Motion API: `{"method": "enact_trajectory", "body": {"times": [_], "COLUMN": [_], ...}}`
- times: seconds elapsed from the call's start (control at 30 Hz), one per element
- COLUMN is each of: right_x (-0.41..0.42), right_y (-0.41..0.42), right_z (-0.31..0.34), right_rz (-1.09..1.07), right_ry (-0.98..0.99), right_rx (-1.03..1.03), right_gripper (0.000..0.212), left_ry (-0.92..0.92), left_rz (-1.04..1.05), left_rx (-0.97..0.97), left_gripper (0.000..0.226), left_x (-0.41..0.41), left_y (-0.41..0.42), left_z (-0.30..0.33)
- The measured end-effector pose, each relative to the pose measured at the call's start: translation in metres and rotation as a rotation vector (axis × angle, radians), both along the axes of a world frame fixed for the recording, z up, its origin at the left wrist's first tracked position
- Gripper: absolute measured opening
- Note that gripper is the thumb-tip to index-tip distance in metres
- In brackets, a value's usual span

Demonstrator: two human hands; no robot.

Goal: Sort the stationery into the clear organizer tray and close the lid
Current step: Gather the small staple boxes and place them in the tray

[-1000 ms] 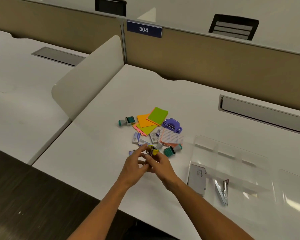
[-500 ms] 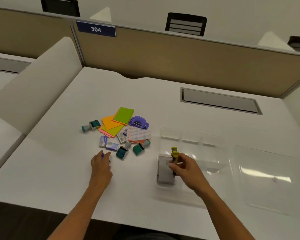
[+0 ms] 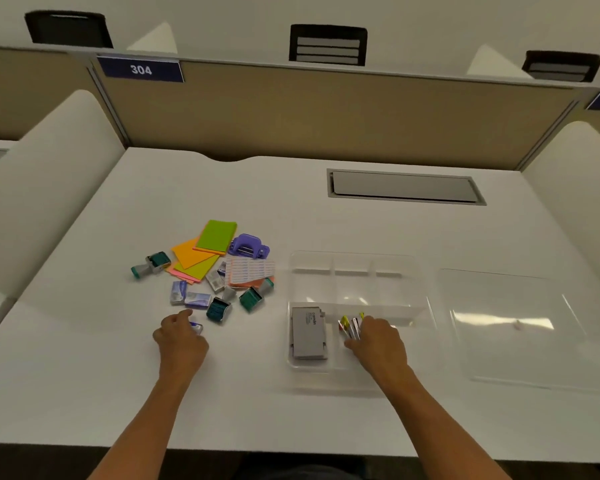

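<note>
White desk (image 3: 326, 410) with clear tray (image 3: 420, 296) at centre-right. Loose lid (image 3: 520, 358) just right of tray. Stationery pile (image 3: 219, 268) left of tray. Grey box (image 3: 307, 337) in tray's front left compartment. Right hand (image 3: 378, 341) inside tray, fingers curled on yellow-tipped pens (image 3: 350, 325). Left hand (image 3: 181, 336) left of tray, fingertips pinching small blue box (image 3: 197, 327).

A blue sign (image 3: 140, 69) on the partition reads "304". The grey box (image 3: 308, 336), left of the right hand's grip, bears small print, unclear.
</note>
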State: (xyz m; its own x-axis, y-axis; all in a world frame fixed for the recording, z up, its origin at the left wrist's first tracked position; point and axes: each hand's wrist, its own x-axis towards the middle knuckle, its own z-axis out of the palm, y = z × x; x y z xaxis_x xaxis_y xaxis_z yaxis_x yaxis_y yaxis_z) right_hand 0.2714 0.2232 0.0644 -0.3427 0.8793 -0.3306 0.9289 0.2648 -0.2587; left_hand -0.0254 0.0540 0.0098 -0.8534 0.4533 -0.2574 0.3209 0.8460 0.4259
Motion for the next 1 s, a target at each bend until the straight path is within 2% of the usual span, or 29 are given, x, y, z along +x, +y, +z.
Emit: {"method": "enact_trajectory", "body": {"times": [0.17,0.27,0.33,0.47,0.67,0.83,1.0], "right_x": [-0.003,-0.01,-0.023,-0.074,-0.164,-0.225,-0.265], "right_y": [-0.003,-0.008,-0.01,-0.016,-0.041,-0.059,-0.066], "right_z": [0.004,0.013,0.022,0.034,0.031,0.013,-0.009], "right_rz": [0.007,0.049,0.097,0.241,0.507,0.652,0.751], "right_ry": [-0.036,-0.039,0.026,0.156,0.212,0.169,0.099], "right_rx": [0.068,0.238,0.309,0.203,0.105,0.071,0.173], "right_gripper": [0.039,0.039,0.037,0.041,0.042,0.039,0.042], "left_ry": [-0.005,-0.022,-0.051,-0.056,-0.078,-0.12,-0.117], "left_rz": [-0.002,0.036,0.082,0.1,0.092,0.101,0.07], "left_rx": [0.111,0.192,0.247,0.296,0.337,0.324,0.303], "left_gripper": [0.052,0.055,0.059,0.057,0.056,0.06,0.061], "left_x": [0.001,0.0,-0.003,-0.011,-0.017,-0.022,-0.03], "left_y": [-0.002,-0.001,-0.001,-0.007,-0.021,-0.025,-0.028], "left_z": [0.001,0.007,0.012,0.016,0.017,0.015,0.015]}}
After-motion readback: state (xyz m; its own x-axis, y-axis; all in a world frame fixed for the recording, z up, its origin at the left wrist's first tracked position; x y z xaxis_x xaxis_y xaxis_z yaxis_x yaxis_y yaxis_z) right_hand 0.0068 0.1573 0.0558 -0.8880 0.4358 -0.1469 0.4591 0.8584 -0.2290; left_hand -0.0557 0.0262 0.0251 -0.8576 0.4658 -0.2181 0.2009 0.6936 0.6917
